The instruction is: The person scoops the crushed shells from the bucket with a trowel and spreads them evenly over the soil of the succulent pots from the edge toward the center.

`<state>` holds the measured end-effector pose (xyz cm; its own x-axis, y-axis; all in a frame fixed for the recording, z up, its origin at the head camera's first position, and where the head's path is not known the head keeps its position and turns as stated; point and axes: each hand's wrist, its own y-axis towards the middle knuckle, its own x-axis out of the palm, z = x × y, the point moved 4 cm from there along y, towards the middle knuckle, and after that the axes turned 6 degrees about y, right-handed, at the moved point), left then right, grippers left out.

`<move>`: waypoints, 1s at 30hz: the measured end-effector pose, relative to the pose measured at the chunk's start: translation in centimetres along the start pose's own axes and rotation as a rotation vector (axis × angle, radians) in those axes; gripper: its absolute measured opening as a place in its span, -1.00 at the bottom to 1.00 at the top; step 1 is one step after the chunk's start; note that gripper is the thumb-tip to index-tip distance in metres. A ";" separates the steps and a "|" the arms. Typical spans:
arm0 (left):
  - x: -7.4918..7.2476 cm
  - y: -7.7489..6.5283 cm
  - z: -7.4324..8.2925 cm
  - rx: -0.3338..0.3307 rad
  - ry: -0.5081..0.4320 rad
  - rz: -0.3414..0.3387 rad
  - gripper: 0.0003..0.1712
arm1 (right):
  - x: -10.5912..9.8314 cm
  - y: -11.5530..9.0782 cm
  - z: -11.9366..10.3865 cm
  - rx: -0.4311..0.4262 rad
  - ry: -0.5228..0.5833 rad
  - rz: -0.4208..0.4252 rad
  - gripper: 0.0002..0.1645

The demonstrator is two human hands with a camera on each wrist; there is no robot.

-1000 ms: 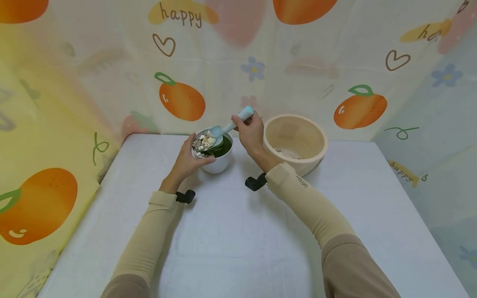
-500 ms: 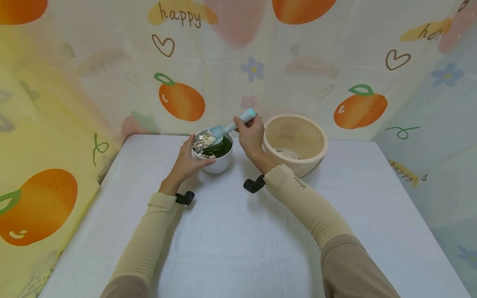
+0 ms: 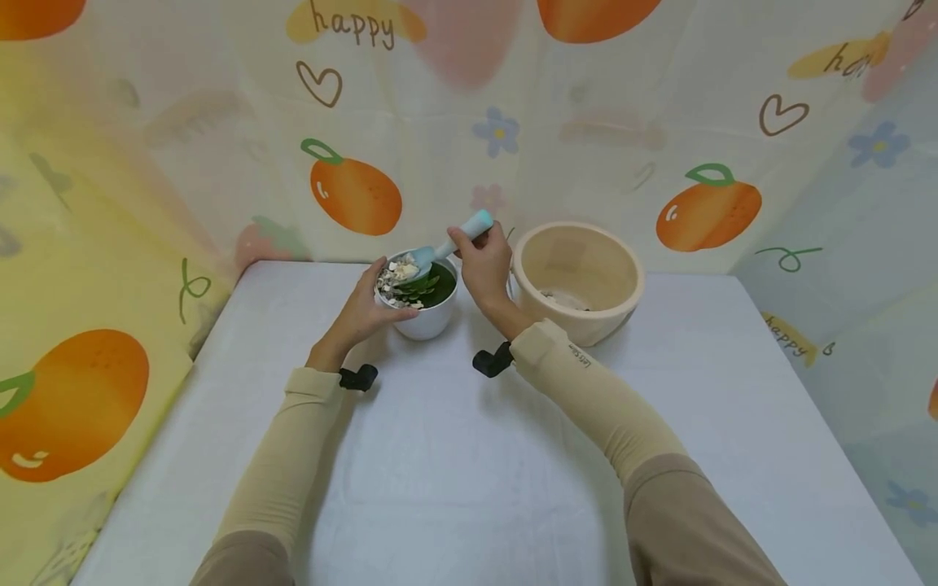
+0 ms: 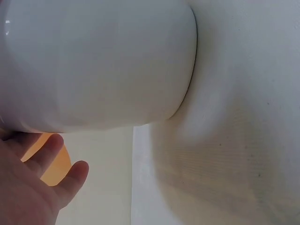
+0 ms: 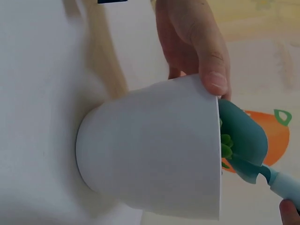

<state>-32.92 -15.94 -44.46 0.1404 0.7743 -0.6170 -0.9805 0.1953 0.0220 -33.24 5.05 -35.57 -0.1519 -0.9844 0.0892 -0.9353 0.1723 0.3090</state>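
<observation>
A small white flowerpot [image 3: 425, 327] stands on the table with pale pebbles [image 3: 392, 281] and a green leafy plant [image 3: 421, 288] inside. My left hand [image 3: 359, 313] grips it at the rim from the left, thumb on the near side. In the left wrist view, some fingers [image 4: 75, 180] are spread off the wall. My right hand [image 3: 487, 268] pinches the handle of a light blue garden trowel [image 3: 469, 231], held slanted over the pot. The trowel's blade [image 5: 246, 136] reaches over the rim close to the leaves, pebbles lying around its tip.
A large beige planter [image 3: 634, 303] stands to the right of my right hand, with a few small bits on its bottom. The table [image 3: 454, 472] has a white cloth. A printed curtain [image 3: 572, 163] rises right behind the table.
The trowel and my right hand have shifted slightly left. More green leaves show below the blade, and pebbles have spread toward the near rim. My left hand keeps its grip.
</observation>
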 end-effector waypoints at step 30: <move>0.3 -0.6 0.3 -0.039 0.034 0.079 0.36 | 0.6 0.9 -0.3 -0.008 -0.078 -0.054 -0.62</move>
<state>-32.28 -15.62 -44.45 0.0579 0.7655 -0.6409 -0.9931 0.1099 0.0416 -34.09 4.66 -34.90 -0.1260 -0.9920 -0.0016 -0.9404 0.1189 0.3187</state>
